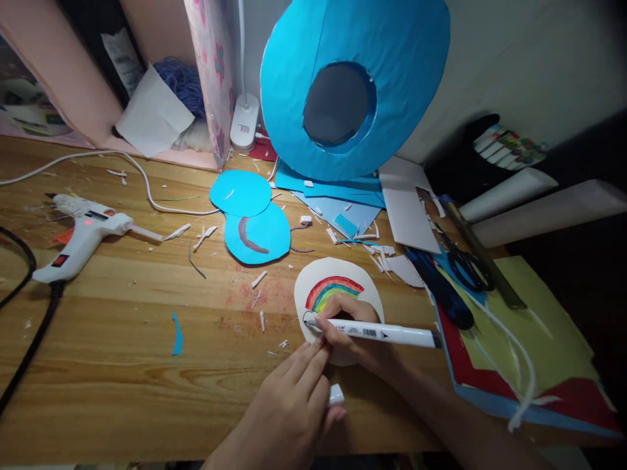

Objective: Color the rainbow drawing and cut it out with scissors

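My right hand (pixel 355 320) grips a white marker (pixel 382 331), its dark tip touching a round white paper disc (pixel 337 269). A rainbow (pixel 336 290) in red, orange, teal and green is coloured on the disc, and a thin dark curved line shows at the marker's tip. Fingertips of my left hand (pixel 294 391) rest at the disc's lower left edge. A white marker cap (pixel 336 395) sticks out between the thumb and fingers of that hand. Part of the disc and rainbow is hidden behind my right hand.
Left lies a glue gun (pixel 85 232) with a lit red light. Two blue paper discs (pixel 257 232) lie beyond the white disc, among paper scraps. A large blue ring (pixel 411 85) stands behind. Right are a utility knife (pixel 441 287), scissors (pixel 470 267) and coloured sheets (pixel 543 326).
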A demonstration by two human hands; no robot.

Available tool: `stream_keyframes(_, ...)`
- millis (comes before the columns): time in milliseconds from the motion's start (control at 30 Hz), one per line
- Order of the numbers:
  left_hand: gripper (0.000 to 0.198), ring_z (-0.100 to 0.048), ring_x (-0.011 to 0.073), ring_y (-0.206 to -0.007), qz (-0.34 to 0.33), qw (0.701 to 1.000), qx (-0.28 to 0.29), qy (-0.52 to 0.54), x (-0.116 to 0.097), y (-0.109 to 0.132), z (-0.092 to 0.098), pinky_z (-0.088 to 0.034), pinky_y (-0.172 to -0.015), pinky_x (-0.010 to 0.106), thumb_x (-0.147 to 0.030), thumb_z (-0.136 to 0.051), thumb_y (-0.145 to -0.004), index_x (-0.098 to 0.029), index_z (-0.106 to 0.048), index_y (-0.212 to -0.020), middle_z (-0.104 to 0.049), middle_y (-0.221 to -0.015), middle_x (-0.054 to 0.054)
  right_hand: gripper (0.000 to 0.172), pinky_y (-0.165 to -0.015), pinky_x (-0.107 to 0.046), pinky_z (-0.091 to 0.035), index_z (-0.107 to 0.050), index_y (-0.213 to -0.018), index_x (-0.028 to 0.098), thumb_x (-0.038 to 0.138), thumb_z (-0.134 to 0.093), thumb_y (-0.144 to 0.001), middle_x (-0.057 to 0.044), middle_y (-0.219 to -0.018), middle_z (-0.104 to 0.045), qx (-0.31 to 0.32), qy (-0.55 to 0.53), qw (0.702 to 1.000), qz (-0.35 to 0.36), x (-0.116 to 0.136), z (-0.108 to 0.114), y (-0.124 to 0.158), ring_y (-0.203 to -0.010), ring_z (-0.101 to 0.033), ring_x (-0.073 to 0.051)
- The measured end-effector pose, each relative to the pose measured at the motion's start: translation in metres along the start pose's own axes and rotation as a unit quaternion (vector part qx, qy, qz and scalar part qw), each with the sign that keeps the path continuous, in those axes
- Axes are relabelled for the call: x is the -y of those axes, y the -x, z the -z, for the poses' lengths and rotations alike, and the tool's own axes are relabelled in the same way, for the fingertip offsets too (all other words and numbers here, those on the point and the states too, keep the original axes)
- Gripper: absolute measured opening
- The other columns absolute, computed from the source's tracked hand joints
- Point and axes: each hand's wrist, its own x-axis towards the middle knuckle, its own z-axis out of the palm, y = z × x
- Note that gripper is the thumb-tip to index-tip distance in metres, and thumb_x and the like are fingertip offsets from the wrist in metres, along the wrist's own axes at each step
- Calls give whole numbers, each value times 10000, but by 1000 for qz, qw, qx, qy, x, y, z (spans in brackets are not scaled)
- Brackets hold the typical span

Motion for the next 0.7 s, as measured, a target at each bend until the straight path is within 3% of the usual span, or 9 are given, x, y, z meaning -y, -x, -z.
stream_keyframes(300, 311, -638, 245, -1067, 4, 1000, -7, 2, -1, 0, -2, -535, -933, 357, -255, -350, -973, -105, -613, -903, -688, -1087, 140, 180, -536, -226, -422, -570, -705, 189, 320, -631, -814, -2, -666, -638, 17, 16, 1000, 17, -1, 1, -1, -582, -572, -125)
stream_keyframes(700, 282, -625, 243, -1096, 3, 1000, -6, 10, -1, -1, -1, -529, -946, 357, -245, -371, -966, -105, -609, -911, -682, -1114, 148, 191, -515, -240, -378, -511, -647, 197, 278, -599, -795, 12, -596, -565, 19, 34, 999, 19, -5, 1, -1, -538, -505, -122)
